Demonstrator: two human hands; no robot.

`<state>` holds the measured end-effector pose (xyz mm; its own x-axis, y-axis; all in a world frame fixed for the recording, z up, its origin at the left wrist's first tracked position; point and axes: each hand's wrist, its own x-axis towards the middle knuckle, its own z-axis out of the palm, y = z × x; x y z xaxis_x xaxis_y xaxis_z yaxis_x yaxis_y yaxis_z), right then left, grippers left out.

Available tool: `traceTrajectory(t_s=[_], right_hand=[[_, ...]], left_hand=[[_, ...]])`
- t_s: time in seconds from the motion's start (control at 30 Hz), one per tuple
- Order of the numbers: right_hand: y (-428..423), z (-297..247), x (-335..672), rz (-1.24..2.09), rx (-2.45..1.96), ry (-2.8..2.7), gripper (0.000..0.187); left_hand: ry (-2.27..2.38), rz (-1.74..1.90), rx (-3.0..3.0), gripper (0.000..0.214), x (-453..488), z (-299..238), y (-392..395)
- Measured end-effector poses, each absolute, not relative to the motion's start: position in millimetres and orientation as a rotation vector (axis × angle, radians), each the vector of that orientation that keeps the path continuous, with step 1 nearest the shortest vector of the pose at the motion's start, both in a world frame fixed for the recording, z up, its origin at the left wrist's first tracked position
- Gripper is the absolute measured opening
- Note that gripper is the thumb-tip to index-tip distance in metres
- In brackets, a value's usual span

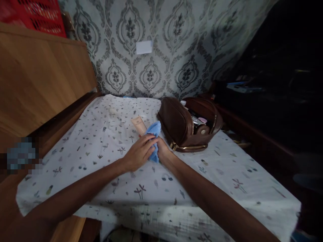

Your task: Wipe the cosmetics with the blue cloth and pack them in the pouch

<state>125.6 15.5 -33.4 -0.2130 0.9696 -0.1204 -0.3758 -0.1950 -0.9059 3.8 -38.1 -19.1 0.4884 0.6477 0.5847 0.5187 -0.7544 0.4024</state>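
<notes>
My left hand [138,153] is closed, its fingers laid over a folded blue cloth [155,128]. On the other side of the cloth my right hand [163,151] is closed on it, and the fingers of both hands meet there. A beige squeeze tube [138,124] with small print sticks out beyond my left fingers, slanting up and left. Its lower end is hidden behind the cloth and fingers, so I cannot tell whether it is gripped or lies on the sheet. Just right of my hands sits an open brown toiletry bag [176,122].
Several small items, among them a pink-lidded one [202,120], show inside the bag. The printed white sheet [101,141] covers the surface. A wooden panel [45,74] rises at left below a red basket [45,16]. Patterned wallpaper [151,74] stands behind.
</notes>
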Motion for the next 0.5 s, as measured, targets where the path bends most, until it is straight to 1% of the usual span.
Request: traceTrajectory(t_s=[0.13, 0.23, 0.3, 0.5], right_hand=[[12.0, -28.8, 121.3, 1.755, -0.942, -0.853, 0.027], [6.7, -23.7, 119.5, 1.873, -0.931, -0.870, 0.026], [4.0, -22.1, 120.4, 1.892, -0.922, -0.914, 0.025], [-0.3, -21.1, 126.4, 1.933, -0.843, -1.090, 0.050]], left_hand=[[1.254, 1.248, 2.527, 0.041, -17.6, -20.6, 6.9], [1.415, 1.312, 2.430, 0.039, -42.6, -18.9, 36.7], [1.478, 1.321, 2.343, 0.037, -55.4, -18.1, 46.0], [1.569, 1.250, 2.000, 0.028, -72.7, -18.9, 46.9]])
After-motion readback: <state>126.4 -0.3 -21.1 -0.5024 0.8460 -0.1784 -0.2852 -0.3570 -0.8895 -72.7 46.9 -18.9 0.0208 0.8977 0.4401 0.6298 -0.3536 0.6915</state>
